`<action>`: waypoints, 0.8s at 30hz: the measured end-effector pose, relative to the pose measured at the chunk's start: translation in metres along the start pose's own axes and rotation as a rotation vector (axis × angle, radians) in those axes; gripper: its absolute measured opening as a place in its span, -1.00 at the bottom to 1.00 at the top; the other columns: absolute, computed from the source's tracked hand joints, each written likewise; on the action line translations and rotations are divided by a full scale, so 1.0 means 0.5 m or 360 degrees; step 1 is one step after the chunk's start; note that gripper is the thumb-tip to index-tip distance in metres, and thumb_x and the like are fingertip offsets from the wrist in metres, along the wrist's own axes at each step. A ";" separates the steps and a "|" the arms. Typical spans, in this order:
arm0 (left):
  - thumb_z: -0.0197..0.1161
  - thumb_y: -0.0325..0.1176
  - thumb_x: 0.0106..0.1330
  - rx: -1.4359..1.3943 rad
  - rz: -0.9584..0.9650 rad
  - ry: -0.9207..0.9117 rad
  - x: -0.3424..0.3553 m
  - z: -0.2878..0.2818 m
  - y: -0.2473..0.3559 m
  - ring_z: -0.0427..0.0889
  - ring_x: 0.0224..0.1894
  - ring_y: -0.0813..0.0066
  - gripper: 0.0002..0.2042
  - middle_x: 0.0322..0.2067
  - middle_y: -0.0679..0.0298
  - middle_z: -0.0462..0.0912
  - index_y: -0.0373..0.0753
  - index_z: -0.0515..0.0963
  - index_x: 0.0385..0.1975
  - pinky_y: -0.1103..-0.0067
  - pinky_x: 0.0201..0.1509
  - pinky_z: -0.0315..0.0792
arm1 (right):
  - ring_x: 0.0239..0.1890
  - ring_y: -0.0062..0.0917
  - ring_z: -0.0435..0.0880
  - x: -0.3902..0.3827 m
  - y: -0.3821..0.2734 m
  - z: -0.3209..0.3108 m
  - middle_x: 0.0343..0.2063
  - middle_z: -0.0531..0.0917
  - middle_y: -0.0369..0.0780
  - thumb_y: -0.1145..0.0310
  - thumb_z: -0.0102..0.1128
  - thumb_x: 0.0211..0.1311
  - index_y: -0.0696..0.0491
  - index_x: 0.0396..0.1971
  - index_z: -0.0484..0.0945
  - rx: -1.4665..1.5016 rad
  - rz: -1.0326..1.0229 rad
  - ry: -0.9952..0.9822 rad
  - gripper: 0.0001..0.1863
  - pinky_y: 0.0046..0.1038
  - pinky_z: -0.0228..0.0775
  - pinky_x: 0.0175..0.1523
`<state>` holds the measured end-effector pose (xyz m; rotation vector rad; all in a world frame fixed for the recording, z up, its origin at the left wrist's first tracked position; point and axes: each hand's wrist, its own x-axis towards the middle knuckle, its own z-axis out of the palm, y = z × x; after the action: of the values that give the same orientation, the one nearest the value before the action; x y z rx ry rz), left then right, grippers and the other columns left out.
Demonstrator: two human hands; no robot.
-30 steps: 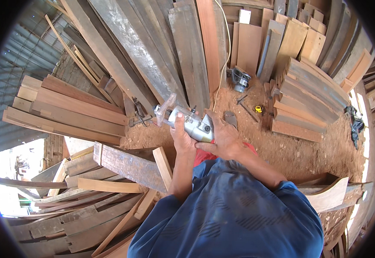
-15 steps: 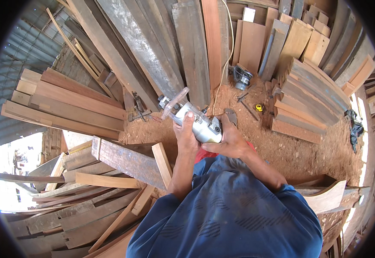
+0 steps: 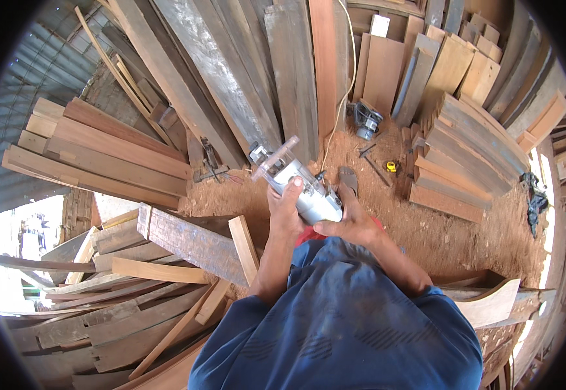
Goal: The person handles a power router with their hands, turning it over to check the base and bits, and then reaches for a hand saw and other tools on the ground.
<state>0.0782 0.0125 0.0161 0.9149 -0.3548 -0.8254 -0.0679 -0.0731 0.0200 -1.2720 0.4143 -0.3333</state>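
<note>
We look down on a reddish-brown dirt floor (image 3: 439, 244) scattered with chips. Tall weathered grey planks (image 3: 289, 78) lean across the far side; a stack of reddish-brown sawn boards (image 3: 124, 159) lies to our left, and a stack of rough grey-brown timbers (image 3: 468, 149) to our right. We wear a dusty blue cloth shirt (image 3: 341, 312). Just beyond its hem is a silver cylindrical power tool (image 3: 320, 203) with a clear flat base plate, tilted so the plate end points up and left. Our left hand (image 3: 284, 211) grips its near-left side, thumb along the body; our right hand (image 3: 354, 224) clasps the rear end, though its fingers seem partly hidden behind the casing. Farther off on the dirt are a dark-and-grey power tool (image 3: 366, 120), a dark T-shaped hand tool (image 3: 377, 168) and, just beside that, a small yellow-and-black tape measure (image 3: 392, 167).
</note>
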 end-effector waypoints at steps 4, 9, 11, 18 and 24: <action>0.40 -0.16 0.26 -0.0026 0.0014 -0.0032 0.001 0.008 -0.008 0.73 -0.19 0.28 -0.53 -0.19 0.06 0.68 -0.40 0.50 0.01 0.35 -0.11 0.68 | 0.24 -0.41 0.43 -0.019 -0.010 -0.005 0.14 0.45 -0.13 0.28 0.61 -0.01 0.25 0.33 0.17 0.0080 0.0094 -0.0033 -0.02 -0.37 0.26 0.34; 0.28 0.06 0.31 -0.0735 -0.0217 -0.0070 0.007 0.014 -0.005 0.71 -0.15 0.15 -0.44 -0.15 -0.01 0.66 -0.39 0.50 0.01 0.25 -0.08 0.67 | 0.23 -0.30 0.48 -0.049 -0.010 -0.031 0.18 0.41 -0.03 0.36 0.46 0.16 0.24 0.42 0.03 0.0561 -0.0233 -0.0085 -0.06 -0.34 0.36 0.28; 0.21 0.17 0.32 -0.0814 -0.0157 -0.0051 0.033 -0.016 -0.010 0.69 -0.09 0.09 -0.38 -0.15 -0.02 0.66 -0.38 0.52 0.00 0.17 -0.07 0.65 | 0.25 -0.32 0.44 -0.068 -0.026 -0.044 0.18 0.42 -0.05 0.39 0.40 0.24 0.30 0.39 0.06 0.0598 -0.0185 -0.0064 -0.15 -0.30 0.43 0.21; 0.24 0.12 0.29 -0.1096 -0.0200 -0.0077 0.086 -0.032 0.023 0.69 -0.05 0.06 -0.46 -0.08 -0.02 0.68 -0.22 0.60 0.03 0.09 0.01 0.63 | 0.17 -0.03 0.55 0.051 0.096 -0.038 0.30 0.38 0.14 0.40 0.29 0.19 0.29 0.41 0.08 -0.1288 -0.0412 -0.0080 -0.16 -0.16 0.37 0.30; 0.25 0.17 0.25 -0.1227 -0.0241 0.0033 0.082 -0.052 0.034 0.70 -0.06 0.01 -0.50 -0.07 0.07 0.67 -0.03 0.61 0.04 -0.06 -0.03 0.61 | 0.16 0.07 0.53 0.177 0.082 0.007 0.20 0.45 0.19 0.40 0.27 0.20 0.23 0.39 0.16 -0.1705 -0.0896 0.0600 -0.23 -0.10 0.37 0.29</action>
<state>0.1284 0.0017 0.0124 0.2287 0.0657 -0.9873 0.0121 -0.0999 -0.0289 -2.3972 0.5777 -0.9091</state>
